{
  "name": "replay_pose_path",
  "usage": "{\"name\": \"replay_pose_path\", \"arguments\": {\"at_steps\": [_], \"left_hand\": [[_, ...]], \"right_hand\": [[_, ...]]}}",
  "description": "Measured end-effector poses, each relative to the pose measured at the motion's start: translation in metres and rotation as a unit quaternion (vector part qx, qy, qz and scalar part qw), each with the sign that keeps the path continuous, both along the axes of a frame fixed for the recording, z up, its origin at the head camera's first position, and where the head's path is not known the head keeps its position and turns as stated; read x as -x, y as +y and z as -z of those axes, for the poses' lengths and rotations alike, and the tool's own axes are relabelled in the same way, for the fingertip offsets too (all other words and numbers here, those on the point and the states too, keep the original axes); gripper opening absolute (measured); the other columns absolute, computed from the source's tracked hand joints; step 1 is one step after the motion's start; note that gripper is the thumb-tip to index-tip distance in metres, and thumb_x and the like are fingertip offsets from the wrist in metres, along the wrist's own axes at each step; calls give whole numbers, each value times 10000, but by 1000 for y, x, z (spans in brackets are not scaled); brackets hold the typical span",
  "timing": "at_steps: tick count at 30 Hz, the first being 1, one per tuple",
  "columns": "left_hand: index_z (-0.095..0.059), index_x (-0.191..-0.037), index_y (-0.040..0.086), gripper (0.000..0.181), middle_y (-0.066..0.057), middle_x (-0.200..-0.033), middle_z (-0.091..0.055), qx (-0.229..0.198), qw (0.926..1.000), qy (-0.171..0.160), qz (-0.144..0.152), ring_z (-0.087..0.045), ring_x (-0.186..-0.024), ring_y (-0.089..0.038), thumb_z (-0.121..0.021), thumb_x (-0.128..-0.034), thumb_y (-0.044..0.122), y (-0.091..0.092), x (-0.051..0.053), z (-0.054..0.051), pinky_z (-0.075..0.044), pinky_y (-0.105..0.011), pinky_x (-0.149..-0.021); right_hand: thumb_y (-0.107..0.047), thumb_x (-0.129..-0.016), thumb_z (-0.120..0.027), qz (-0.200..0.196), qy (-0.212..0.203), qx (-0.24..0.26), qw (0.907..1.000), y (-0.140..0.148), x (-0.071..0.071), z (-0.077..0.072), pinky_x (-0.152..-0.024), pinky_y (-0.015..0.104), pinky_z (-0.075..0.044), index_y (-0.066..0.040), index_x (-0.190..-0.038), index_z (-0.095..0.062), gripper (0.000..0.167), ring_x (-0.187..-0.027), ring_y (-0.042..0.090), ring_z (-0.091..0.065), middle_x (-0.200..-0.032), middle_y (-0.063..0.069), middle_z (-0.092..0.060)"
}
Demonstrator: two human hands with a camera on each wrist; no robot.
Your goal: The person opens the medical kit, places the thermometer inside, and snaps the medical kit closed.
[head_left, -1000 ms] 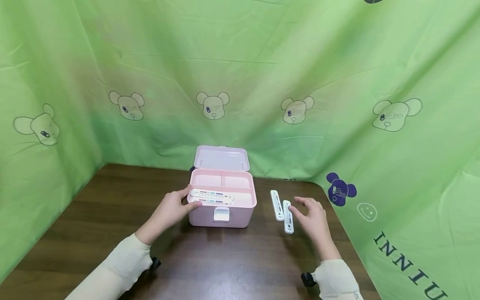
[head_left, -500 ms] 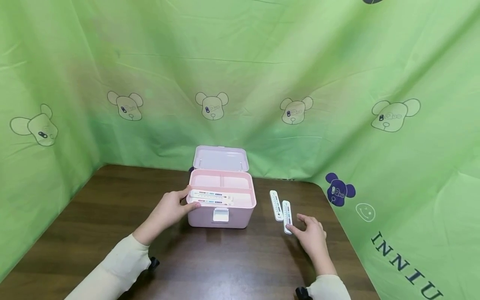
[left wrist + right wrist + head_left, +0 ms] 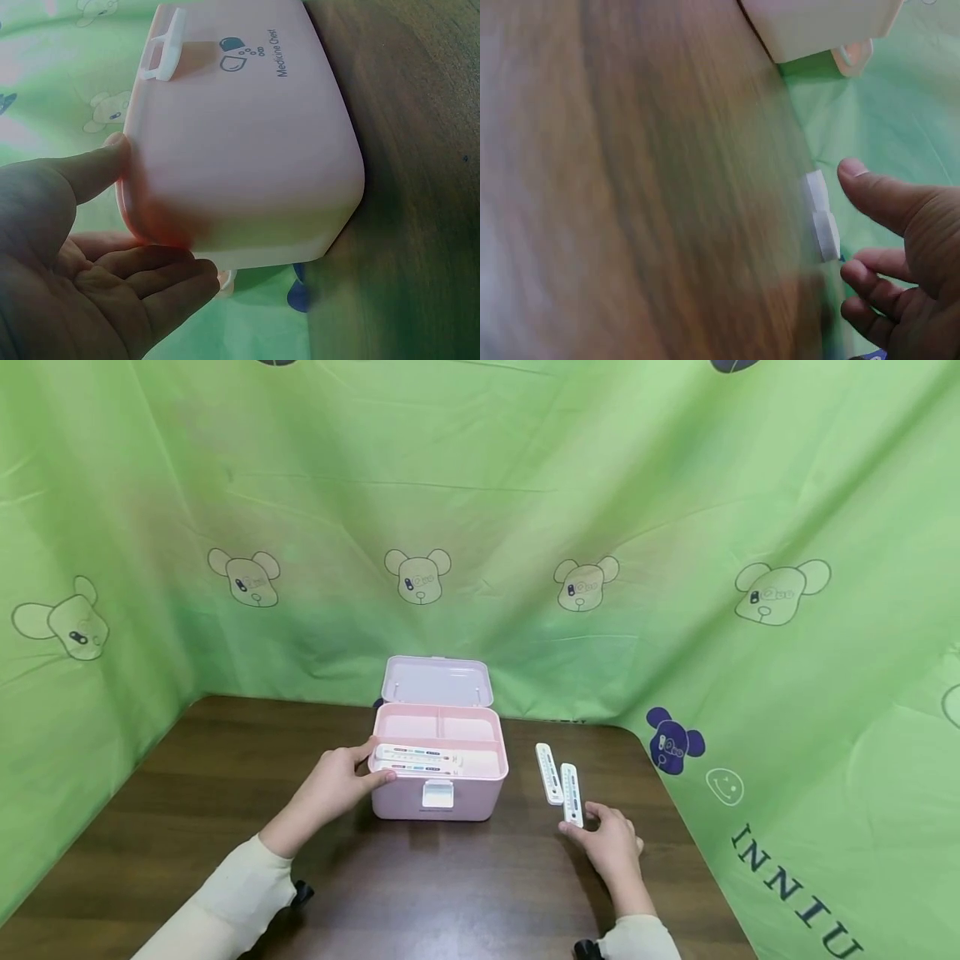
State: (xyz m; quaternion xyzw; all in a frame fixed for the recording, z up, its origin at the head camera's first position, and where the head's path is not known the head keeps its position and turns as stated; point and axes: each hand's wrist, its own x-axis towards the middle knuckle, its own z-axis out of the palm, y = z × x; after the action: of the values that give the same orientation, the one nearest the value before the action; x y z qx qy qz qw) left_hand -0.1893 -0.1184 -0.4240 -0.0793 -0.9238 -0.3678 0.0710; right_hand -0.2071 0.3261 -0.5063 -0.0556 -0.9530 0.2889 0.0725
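Note:
My left hand [image 3: 330, 789] grips the left front corner of the pink box [image 3: 450, 802], thumb on the front rim and fingers against its side. In the left wrist view, those fingers [image 3: 161, 289] are fairly straight beside the box [image 3: 247, 150]. Two white thermometer strips [image 3: 420, 757] lie in its front compartment. Right of the box, two more strips, one farther back [image 3: 549, 773] and one nearer [image 3: 572, 795], lie side by side on the table. My right hand [image 3: 611, 847] is at the nearer strip's front end, thumb and fingers apart, holding nothing.
The box's lid [image 3: 437, 682] stands open at the back, and its rear part has two compartments [image 3: 408, 723]. A brown wooden table [image 3: 442, 893] lies beneath everything. Green printed cloth [image 3: 480, 635] hangs behind and at both sides of the table.
My right hand has moved toward the table's front, from beside the nearer strip's upper part to its front end. My left hand keeps its grip on the box. The head view has shifted slightly.

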Motion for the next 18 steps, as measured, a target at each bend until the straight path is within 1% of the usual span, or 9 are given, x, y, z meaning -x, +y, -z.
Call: {"name": "replay_pose_path", "arguments": {"at_steps": [4,7,10,13,18], "left_hand": [[-517,-1473,6,783,-255,-1311,-652,-31,10000,-58,21,-383,-561,-140,-805,-878,424,0,-1,-2,-408,-297,-572],[-515,-1476,12,790,-234,-1370,-619,-112,9998,-132,6,-360,-553,-132,-812,-872,426,0,-1,-3,-406,-296,-577],[-511,-1480,21,800,-226,-1382,-612,-132,9997,-187,-12,-333,-546,-123,-815,-867,436,-1,-1,-3,-398,-294,-574],[-512,-1479,23,801,-224,-1378,-616,-128,9998,-170,-10,-328,-550,-123,-816,-865,439,-1,-1,-4,-404,-294,-591],[-523,-1472,26,789,-211,-1377,-622,-134,9998,-137,-10,-389,-596,-139,-818,-864,435,1,-1,-3,-423,-295,-639]], "right_hand": [[-477,-766,-857,124,74,-247,9996,-2,-3,5,-902,646,-340,7,-1284,-664,735,-1110,485,-571,-1180,211,-686],[-503,-744,-866,254,137,-502,9983,-3,-2,7,-898,665,-338,-3,-1218,-700,708,-1057,480,-588,-1106,203,-694],[-513,-744,-863,349,45,-652,9973,-6,-1,4,-903,696,-334,-14,-1166,-724,669,-1050,493,-590,-1060,206,-693],[-509,-754,-855,405,-32,-728,9965,-9,0,1,-899,713,-335,-17,-1129,-735,630,-1051,504,-586,-1055,227,-690],[-508,-762,-851,514,17,-800,9955,-10,2,1,-873,693,-361,-17,-1075,-746,591,-1011,489,-587,-1037,239,-694]]}}
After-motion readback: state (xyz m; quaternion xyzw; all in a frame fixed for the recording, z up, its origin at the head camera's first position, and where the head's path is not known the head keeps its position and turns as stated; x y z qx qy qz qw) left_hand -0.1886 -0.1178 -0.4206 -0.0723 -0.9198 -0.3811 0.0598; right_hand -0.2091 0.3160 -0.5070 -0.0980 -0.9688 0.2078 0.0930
